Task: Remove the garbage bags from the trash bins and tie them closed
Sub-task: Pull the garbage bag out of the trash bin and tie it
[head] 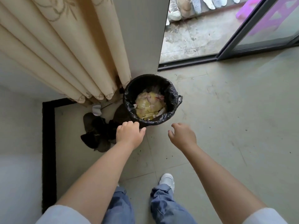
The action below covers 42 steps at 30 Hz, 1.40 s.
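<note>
A round trash bin (137,123) stands on the pale tiled floor (226,126) at the foot of a wall corner, just right of a pleated beige curtain (64,54). A crinkled, glossy black garbage bag (169,92) lines it, folded over the rim, holding yellowish scraps (149,105). The left hand (130,134) reaches to the near rim, fingers loosely curled, gripping nothing. The right hand (182,135) hovers near the bin's right, fingers relaxed and empty. Dark crumpled cloth (97,133) lies left of the bin.
</note>
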Available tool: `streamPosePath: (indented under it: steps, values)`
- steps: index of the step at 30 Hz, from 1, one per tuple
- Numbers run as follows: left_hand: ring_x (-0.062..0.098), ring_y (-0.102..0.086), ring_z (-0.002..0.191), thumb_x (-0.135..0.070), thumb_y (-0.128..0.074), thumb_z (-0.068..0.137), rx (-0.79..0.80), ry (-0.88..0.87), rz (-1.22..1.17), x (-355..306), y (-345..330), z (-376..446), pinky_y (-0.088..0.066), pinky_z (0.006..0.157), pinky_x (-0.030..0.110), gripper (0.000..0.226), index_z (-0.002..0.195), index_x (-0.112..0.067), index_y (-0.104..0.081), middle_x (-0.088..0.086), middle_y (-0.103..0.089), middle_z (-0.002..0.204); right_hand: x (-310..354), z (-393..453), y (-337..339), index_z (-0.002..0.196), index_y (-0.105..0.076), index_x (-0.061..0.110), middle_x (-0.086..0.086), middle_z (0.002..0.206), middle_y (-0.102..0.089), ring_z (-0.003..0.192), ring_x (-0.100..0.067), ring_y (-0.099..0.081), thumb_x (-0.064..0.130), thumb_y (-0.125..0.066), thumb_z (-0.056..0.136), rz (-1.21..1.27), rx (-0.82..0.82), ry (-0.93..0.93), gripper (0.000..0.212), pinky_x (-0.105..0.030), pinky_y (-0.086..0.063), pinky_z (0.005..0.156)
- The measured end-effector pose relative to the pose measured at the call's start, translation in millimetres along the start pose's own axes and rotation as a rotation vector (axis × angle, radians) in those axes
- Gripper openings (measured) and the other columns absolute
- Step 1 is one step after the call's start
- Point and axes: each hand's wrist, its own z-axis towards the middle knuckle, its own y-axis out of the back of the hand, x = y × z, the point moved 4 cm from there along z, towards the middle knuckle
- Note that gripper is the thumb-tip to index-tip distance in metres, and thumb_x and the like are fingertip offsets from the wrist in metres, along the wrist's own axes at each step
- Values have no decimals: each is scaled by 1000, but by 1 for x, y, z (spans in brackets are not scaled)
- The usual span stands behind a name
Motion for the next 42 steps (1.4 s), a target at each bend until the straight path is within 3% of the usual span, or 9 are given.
streamPosePath:
  steps: [7, 12, 16, 19, 22, 29, 34, 40, 42]
  values:
    - [25, -49, 112, -36, -38, 94, -187, -129, -120, 2, -103, 108, -41, 92, 35, 39, 113, -8, -58, 8, -58, 118, -15, 109, -96, 121, -55, 14, -7, 125, -55, 120, -25, -42, 33, -54, 85, -86, -52, 255, 41, -33, -35, 97]
    - [28, -51, 111, -32, -40, 93, -376, -226, -21, -7, -116, 183, -44, 88, 38, 37, 116, -7, -56, 11, -57, 119, -17, 164, -111, 100, -66, 25, 2, 97, -57, 100, -19, -44, 64, -64, 64, -338, 119, 376, 53, -37, -28, 85]
    - [28, -54, 106, -33, -40, 93, -414, -318, 46, -22, -126, 212, -44, 82, 36, 36, 113, -9, -57, 10, -58, 116, -8, 178, -109, 97, -67, 15, 0, 84, -52, 80, -17, -47, 38, -72, 70, -359, 203, 460, 36, -24, -33, 57]
    - [27, -57, 98, -33, -41, 92, -416, -328, 43, -12, -133, 214, -42, 70, 31, 34, 107, -9, -59, 10, -61, 108, -9, 177, -104, 100, -66, 9, 3, 67, -47, 78, -17, -46, 20, -62, 81, -323, 128, 378, 22, -25, -36, 57]
    - [22, -57, 90, -36, -44, 91, -407, -383, 6, 1, -132, 206, -47, 70, 31, 33, 102, -10, -62, 6, -61, 98, -15, 172, -106, 95, -68, 6, -2, 75, -61, 78, -20, -52, 18, -63, 80, -363, 162, 422, 19, -23, -35, 54]
    - [3, -43, 60, -55, -55, 79, -311, -650, -99, 0, -114, 179, -31, 50, 15, 38, 81, -18, -61, -15, -43, 65, -20, 180, -89, 69, -57, 14, 4, 70, -50, 77, -17, -48, 10, -56, 85, 21, -131, 419, 17, -23, -31, 55]
    - [11, -42, 74, -48, -60, 80, -303, -656, 20, -7, -136, 166, -35, 62, 21, 34, 95, -17, -62, -9, -43, 77, -22, 185, -89, 79, -53, 9, -5, 77, -55, 74, -20, -50, 11, -54, 88, 372, -382, 334, 9, -25, -38, 65]
    - [15, -51, 76, -28, -59, 86, -230, -684, -101, -4, -136, 167, -45, 69, 27, 21, 90, -10, -69, -5, -51, 76, -21, 173, -90, 102, -67, 20, 8, 83, -55, 78, -12, -51, 33, -70, 75, -191, 93, 420, 30, -14, -37, 59]
    - [14, -52, 74, -27, -58, 87, -219, -631, -134, -2, -131, 170, -46, 67, 27, 19, 90, -11, -70, -5, -53, 75, -23, 172, -94, 98, -70, 17, 3, 84, -60, 79, -17, -52, 25, -66, 77, -365, 64, 398, 22, -16, -37, 57]
